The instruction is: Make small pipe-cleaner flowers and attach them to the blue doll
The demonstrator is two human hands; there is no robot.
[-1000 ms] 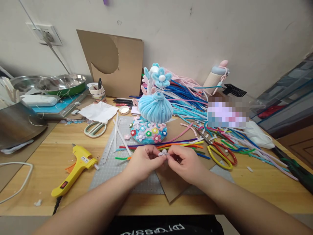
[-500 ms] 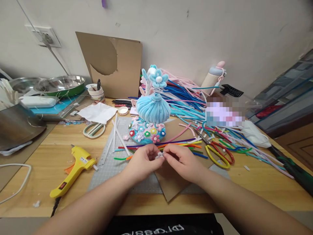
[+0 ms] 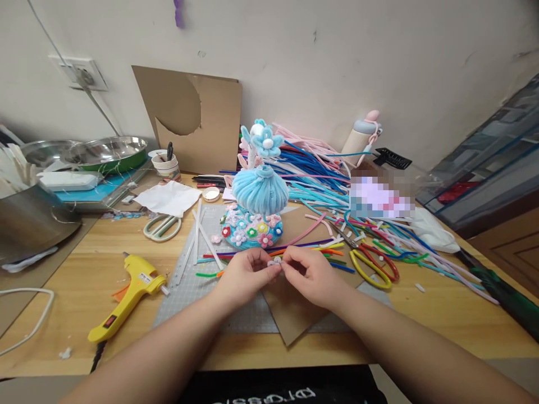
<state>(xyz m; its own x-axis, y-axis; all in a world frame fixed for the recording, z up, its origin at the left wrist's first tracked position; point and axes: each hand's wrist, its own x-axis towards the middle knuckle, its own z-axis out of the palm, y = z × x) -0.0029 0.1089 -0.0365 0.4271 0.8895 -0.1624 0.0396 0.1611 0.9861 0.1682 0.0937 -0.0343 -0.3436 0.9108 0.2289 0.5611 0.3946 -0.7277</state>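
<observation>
A small pale lilac pipe-cleaner flower (image 3: 274, 262) is pinched between my two hands above the cutting mat (image 3: 177, 300). The fingers of my left hand (image 3: 248, 275) are closed on its left side. My right hand (image 3: 310, 278) pinches at its right edge, with the fingertips partly hiding it. Just beyond my hands stands a light-blue pipe-cleaner piece (image 3: 260, 191), with a pleated round body, blue flowers on top and a base covered in small colourful flowers. Loose coloured pipe cleaners (image 3: 337, 245) lie between it and my hands.
A yellow glue gun (image 3: 133, 294) lies at left, near pale-handled scissors (image 3: 163, 225). Red-and-yellow-handled scissors (image 3: 373, 266) rest at right. Behind is a big pile of pipe cleaners (image 3: 311, 157). A cardboard sheet (image 3: 290, 322) lies under my hands; another cardboard (image 3: 219, 118) leans on the wall.
The view has tilted and shifted slightly. The lilac flower shows a little more between my fingertips; both hands keep nearly the same place and grip.
</observation>
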